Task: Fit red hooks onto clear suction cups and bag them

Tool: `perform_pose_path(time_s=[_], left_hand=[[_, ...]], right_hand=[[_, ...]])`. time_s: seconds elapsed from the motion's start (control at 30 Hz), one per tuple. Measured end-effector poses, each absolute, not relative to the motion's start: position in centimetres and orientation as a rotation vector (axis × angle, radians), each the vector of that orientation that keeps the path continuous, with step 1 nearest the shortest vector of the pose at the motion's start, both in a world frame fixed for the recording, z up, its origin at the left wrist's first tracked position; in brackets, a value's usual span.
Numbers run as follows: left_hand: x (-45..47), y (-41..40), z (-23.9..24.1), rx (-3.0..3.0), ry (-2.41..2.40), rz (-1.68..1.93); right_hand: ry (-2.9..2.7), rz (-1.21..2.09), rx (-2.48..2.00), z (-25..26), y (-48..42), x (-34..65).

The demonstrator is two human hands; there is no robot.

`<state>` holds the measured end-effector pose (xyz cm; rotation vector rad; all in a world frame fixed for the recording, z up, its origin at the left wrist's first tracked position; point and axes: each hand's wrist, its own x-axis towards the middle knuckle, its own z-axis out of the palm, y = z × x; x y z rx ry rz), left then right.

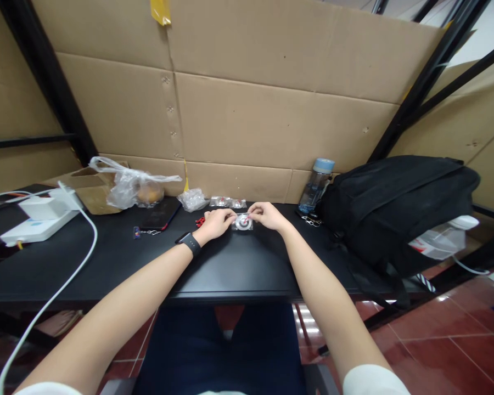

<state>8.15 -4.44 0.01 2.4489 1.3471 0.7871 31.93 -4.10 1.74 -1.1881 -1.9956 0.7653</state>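
Black tabletop (234,272) — left fingers (229,220) and right fingers (258,208) pinch a clear packet (243,223) — white-ringed, red inside.

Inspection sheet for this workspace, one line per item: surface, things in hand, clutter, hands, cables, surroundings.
Surface: black table, smooth, with a light sheen.
Things in hand: small see-through packet with a round white piece; two similar packets lie behind.
Clutter: cardboard box, plastic bag, crumpled plastic, bottle, black backpack.
Hands: left hand and right hand pinch the packet from either side.
Cables: white cable runs from beside the power strip past the table's front edge.
Surroundings: cardboard wall behind; red tiled floor below.
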Motion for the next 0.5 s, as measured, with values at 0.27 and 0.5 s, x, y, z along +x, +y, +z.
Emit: perform_pose_path(time_s=[0.27,0.5], left_hand=[[8.5,-5.0,-0.5,2.483,1.338,0.808],[9.0,-5.7,-1.1,2.590,1.339,0.743]], right_hand=[[-1.899,0.778,-1.223,1.0,-4.2,31.3],[-2.108,0.498,-1.433,1.3,-4.8,31.0]])
